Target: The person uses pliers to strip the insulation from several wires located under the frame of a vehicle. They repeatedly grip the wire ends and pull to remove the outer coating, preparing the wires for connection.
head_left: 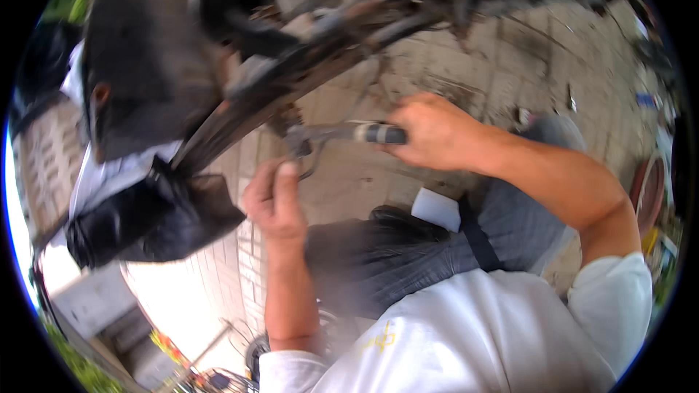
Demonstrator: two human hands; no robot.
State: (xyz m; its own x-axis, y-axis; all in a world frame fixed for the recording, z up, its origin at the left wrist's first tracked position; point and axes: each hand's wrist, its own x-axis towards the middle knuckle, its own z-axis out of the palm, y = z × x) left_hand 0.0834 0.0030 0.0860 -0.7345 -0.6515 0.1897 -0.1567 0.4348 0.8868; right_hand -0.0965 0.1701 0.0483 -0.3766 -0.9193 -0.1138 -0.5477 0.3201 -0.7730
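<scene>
My right hand (433, 133) is closed at the black end of a metal handle (382, 133). The handle has a pale band and a grey shaft pointing left; blur hides its exact kind. My left hand (275, 200) sits just below the shaft's far end, thumb and fingers pressed together. What they pinch, if anything, cannot be made out. A small dark metal part (298, 142) is right above the left fingertips. A thin dark cable (313, 169) loops beside them. Over both hands slants a worn dark metal frame (291, 76), seemingly a vehicle's.
A large dark panel (149, 65) and a black bag-like cover (138, 222) hang at the left. Paving (466, 65) with scattered debris lies below. A white block (435, 209) is by my legs. Various items, including a reddish round thing (648, 189), line the right edge.
</scene>
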